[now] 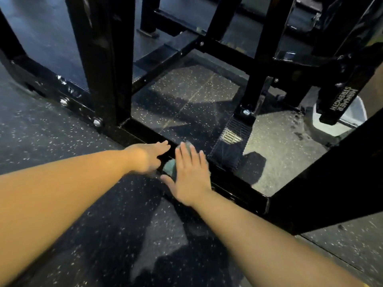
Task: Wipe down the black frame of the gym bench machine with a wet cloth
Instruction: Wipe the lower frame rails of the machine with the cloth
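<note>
Item: my right hand (189, 175), fingers (193, 153) flat, presses cloth (171, 170) on base rail (234, 183); left hand (148, 155) open; uprights seemingly unwiped.

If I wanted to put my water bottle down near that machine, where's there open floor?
Open speckled floor lies left of the low black frame bar, and a square patch sits boxed in by bars. It's crowded on the bar itself, where the right hand presses a green cloth beside the left hand, next to the ribbed footplate.
</note>
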The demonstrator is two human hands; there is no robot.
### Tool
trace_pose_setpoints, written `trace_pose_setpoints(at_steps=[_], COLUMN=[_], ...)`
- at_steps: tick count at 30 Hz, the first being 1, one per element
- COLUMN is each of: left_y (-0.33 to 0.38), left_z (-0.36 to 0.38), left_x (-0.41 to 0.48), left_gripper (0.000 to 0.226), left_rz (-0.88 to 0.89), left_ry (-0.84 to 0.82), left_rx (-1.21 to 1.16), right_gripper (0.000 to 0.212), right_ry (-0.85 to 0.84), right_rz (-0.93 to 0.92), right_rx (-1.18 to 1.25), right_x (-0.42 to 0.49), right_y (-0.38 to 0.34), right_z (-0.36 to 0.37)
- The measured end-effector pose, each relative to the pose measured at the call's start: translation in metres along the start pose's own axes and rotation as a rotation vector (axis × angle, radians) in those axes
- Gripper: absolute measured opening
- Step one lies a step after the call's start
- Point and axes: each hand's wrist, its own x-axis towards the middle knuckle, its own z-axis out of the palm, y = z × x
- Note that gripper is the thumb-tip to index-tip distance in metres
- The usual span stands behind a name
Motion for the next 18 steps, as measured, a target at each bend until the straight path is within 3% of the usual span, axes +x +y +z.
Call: trace_pose_setpoints(at_steps=[3, 6, 10, 14, 16, 18], left_y=[-0.023, -0.061, -0.102, -0.112, -0.119, -0.127], left_z=[0.000, -0.006, -0.007, 0.002, 0.001, 0.002], left_x=[0.001, 0.001, -0.001, 0.003, 0.006, 0.004], left_gripper=[0.063, 0.064, 0.069, 0.067, 0.063, 0.062], left_rz=[0.096, 0.017, -0.005, 0.101, 0.166, 0.256], left_ry=[0.143, 0.332, 0.309, 0.334, 0.352, 0.376], left_rx=[-0.036, 0.161, 0.375, 0.323, 0.252, 0.232], right_gripper=[0.081, 0.073, 0.071, 0.101, 0.098, 0.086], right_ry=[0.009, 0.052, 0.026, 0.000, 0.099, 0.171], right_rz=[-0.032, -0.092, 0.206, 0.560, 0.616, 0.539], right_rx=[-0.003, 0.023, -0.036, 0.068, 0.060, 0.042], right_x=[0.025, 0.002, -0.064, -0.070, -0.044, -0.011], right_y=[-0.019, 0.000, 0.055, 0.058, 0.030, -0.008], right_z=[-0.008, 0.003, 0.018, 0.018, 0.015, 0.013])
